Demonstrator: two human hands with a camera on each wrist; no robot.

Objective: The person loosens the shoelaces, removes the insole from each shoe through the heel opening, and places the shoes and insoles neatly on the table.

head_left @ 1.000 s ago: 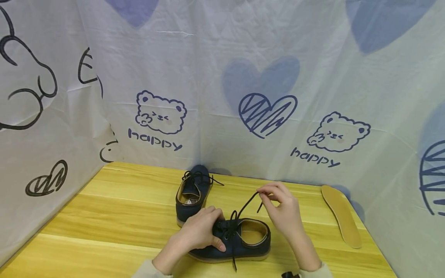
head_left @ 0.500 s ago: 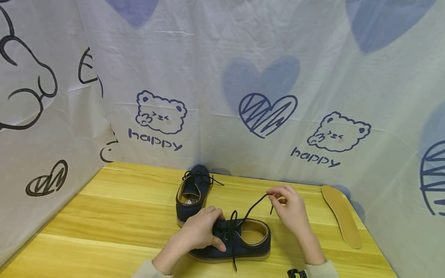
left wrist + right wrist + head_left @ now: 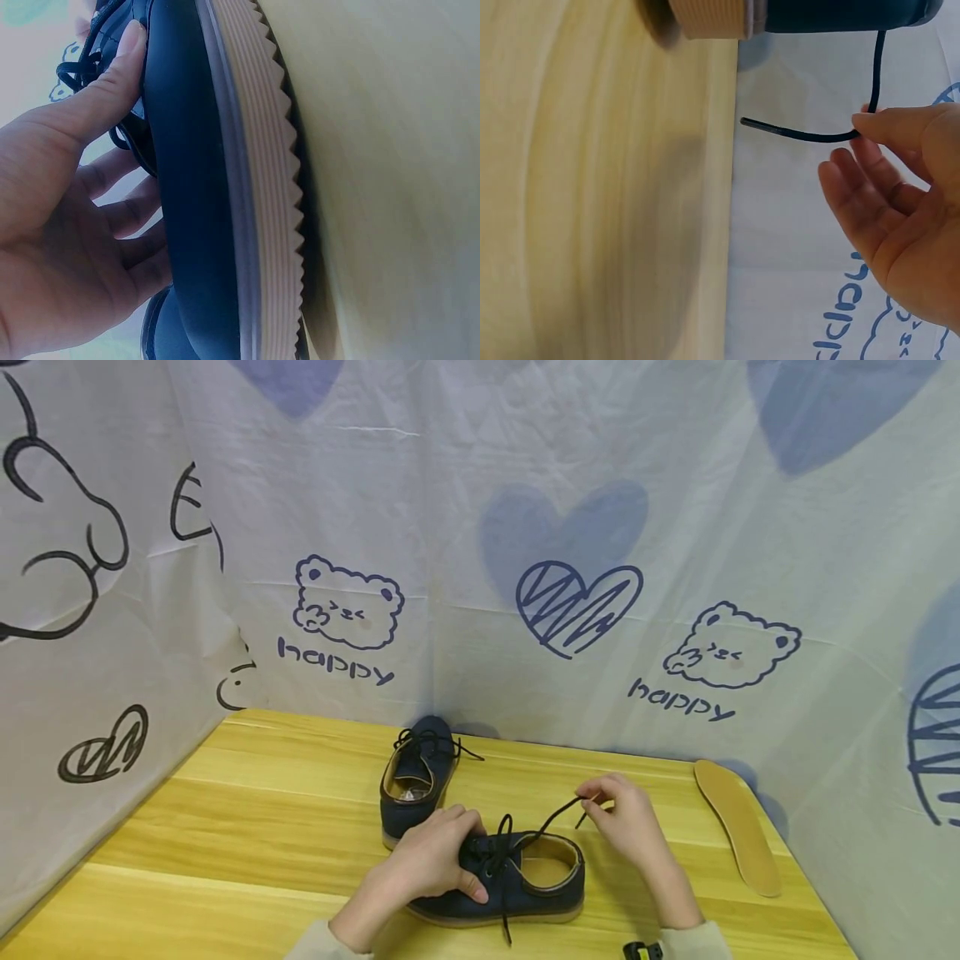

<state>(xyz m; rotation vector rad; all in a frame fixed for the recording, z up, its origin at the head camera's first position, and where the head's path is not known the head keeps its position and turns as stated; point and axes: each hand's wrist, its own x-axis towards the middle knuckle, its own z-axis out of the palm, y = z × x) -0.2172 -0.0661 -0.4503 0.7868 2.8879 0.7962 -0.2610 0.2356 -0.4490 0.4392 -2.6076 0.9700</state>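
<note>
A dark navy lace-up shoe [image 3: 540,897] lies sideways on the wooden table, its toe pointing left. Across its front my left hand [image 3: 431,858] grips it, thumb on the near side and fingers over the far side; the left wrist view shows the thumb by the laces and the ridged tan sole [image 3: 262,180]. Thumb and forefinger of my right hand [image 3: 626,818] pinch one black shoelace [image 3: 558,812], drawn out to the right of the shoe. Its free tip [image 3: 761,124] hangs past the fingers. A bow loop [image 3: 507,827] stands up over the tongue.
A matching shoe [image 3: 405,814] stands behind, toe toward the back, with its laces tied and something pale inside. On the right lies a tan insole [image 3: 738,831]. A printed white cloth [image 3: 457,677] hangs along the back and sides of the table [image 3: 262,810].
My right hand has moved rightward and then down with the shoelace, which now runs lower over the shoe opening. My left hand and the shoe have stayed in place.
</note>
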